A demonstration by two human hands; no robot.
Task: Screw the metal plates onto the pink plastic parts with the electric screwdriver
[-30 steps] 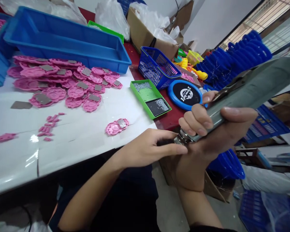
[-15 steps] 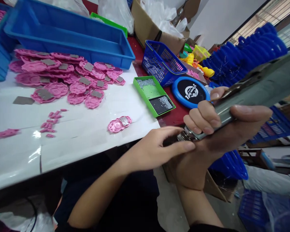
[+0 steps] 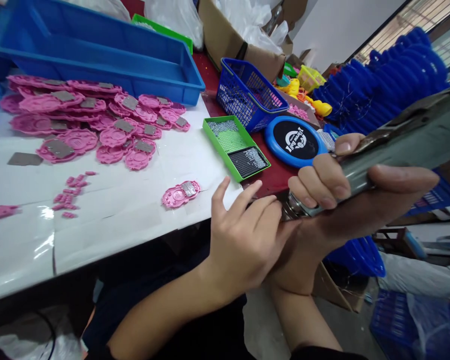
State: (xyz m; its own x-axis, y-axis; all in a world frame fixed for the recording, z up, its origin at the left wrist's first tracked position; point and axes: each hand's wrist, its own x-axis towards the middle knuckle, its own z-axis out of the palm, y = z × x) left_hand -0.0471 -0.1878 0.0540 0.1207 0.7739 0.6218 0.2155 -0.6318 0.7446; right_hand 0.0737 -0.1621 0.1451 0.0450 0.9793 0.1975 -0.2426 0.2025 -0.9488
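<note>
My right hand (image 3: 322, 185) is wrapped round the grey-green body of a power screwdriver (image 3: 408, 137), whose metal nose (image 3: 293, 206) points left. At that nose, the thumb and forefinger of my left hand (image 3: 243, 235) are closed, while its outer fingers stick up and apart. The screwdriver's very tip is hidden behind the left fingers. On the white table lies one pink plastic part (image 3: 180, 194) with a metal plate on it, left of my hands. Behind it stands a green tray (image 3: 215, 135) of small screws, with a black perforated insert (image 3: 247, 162) at its near end.
Pink parts with metal plates (image 3: 71, 120) are heaped before a blue bin (image 3: 112, 70). Several small pink pieces (image 3: 65, 197) and a loose plate (image 3: 24, 159) lie at left. A blue basket (image 3: 240, 100) and a round blue-rimmed disc (image 3: 296, 141) stand beyond the tray.
My left hand has turned at the screwdriver's nose, and its outer fingers have lifted and spread. The screwdriver and right hand sit slightly further right. The view has shifted a little.
</note>
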